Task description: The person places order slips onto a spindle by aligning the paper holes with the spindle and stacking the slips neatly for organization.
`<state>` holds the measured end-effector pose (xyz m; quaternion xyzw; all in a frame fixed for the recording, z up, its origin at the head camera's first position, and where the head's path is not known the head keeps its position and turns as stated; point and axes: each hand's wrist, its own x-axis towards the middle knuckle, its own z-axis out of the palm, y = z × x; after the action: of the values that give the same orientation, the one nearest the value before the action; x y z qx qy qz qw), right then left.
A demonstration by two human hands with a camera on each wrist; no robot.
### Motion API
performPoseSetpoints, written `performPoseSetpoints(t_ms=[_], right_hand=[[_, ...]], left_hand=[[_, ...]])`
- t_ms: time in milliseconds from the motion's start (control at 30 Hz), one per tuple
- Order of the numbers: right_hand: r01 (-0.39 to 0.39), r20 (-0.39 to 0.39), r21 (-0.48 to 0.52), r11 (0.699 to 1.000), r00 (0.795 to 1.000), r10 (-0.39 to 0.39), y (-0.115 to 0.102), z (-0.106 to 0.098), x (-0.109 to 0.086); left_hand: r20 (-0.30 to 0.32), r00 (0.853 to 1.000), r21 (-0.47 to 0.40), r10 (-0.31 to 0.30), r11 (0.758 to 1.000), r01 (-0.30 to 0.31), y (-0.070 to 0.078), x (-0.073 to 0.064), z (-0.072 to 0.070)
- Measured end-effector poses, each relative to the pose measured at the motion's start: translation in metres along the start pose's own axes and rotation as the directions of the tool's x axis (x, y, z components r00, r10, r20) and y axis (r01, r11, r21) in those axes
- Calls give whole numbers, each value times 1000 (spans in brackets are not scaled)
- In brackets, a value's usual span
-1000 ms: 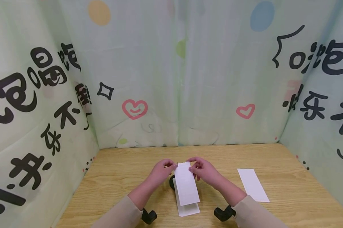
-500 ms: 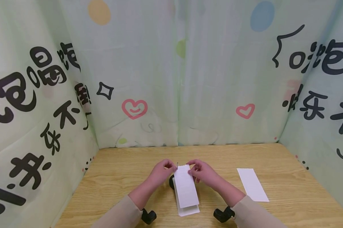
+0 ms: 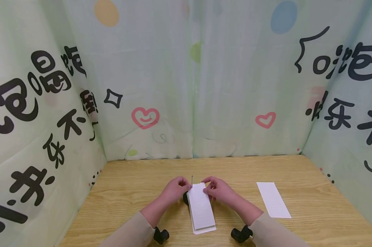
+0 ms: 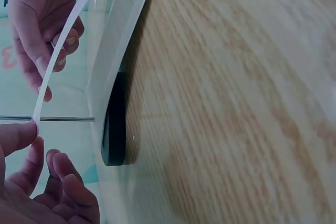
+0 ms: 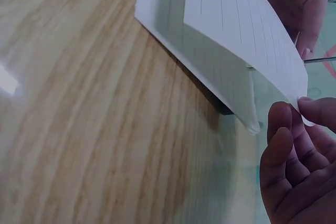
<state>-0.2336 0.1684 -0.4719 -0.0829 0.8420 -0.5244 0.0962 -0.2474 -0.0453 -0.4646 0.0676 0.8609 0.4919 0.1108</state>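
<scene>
A lined white paper slip [image 3: 202, 207] is pierced near its far left corner by a thin upright metal spike [image 3: 192, 180]. The spike rises from a round black base [image 4: 116, 129], partly covered by paper. Beside the spike, my left hand [image 3: 175, 188] pinches the slip's far left corner between thumb and finger. My right hand [image 3: 219, 189] pinches the far right corner, thumb on top, as the right wrist view also shows. Beneath it, more white paper [image 4: 122, 35] rests on the base, with a gap between the two layers; how many sheets cannot be told.
Another white slip [image 3: 273, 200] lies flat on the wooden table [image 3: 136, 171], right of my right forearm. A printed curtain [image 3: 226, 85] encloses the back and sides. Black wrist mounts [image 3: 161, 235] sit at both cuffs.
Both hands have lowered the pierced slip along the spike, so more of the spike shows above it. The gap to the paper below has narrowed. The slip at right lies still.
</scene>
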Motion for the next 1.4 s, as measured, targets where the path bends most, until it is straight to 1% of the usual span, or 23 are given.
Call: performPoseSetpoints(t_ms=[133,300,533,733,867,1033,1233,1400], right_hand=[[-17,10,-21,1000,1000,17,4,2,1],[-14,25,-56,998,1000,15,9,4,2],[-25,54,-75,997,998,29,12,5,2],[-15,67,-123,992,997,23,16,6,3],[-17,67,-132,991,997,26,16,7,4],[-14,69,-156,988,997,25,17,9,4],[-15,56,-211,977,998,27,16,10,4],[-20,47,-250,968,998,33,14,10,3]], left_hand=[[5,1000,22,-13,1000,12,-4,1,2],[17,999,41,-31,999,30,-8,4,3],[25,1000,89,-15,996,12,-12,7,5],[25,1000,112,-3,994,0,-16,8,7],[28,1000,136,-13,991,9,-18,11,9],[33,999,165,-32,986,26,-19,12,9],[38,999,210,-37,977,28,-17,11,10],[37,998,227,-41,973,31,-15,10,10]])
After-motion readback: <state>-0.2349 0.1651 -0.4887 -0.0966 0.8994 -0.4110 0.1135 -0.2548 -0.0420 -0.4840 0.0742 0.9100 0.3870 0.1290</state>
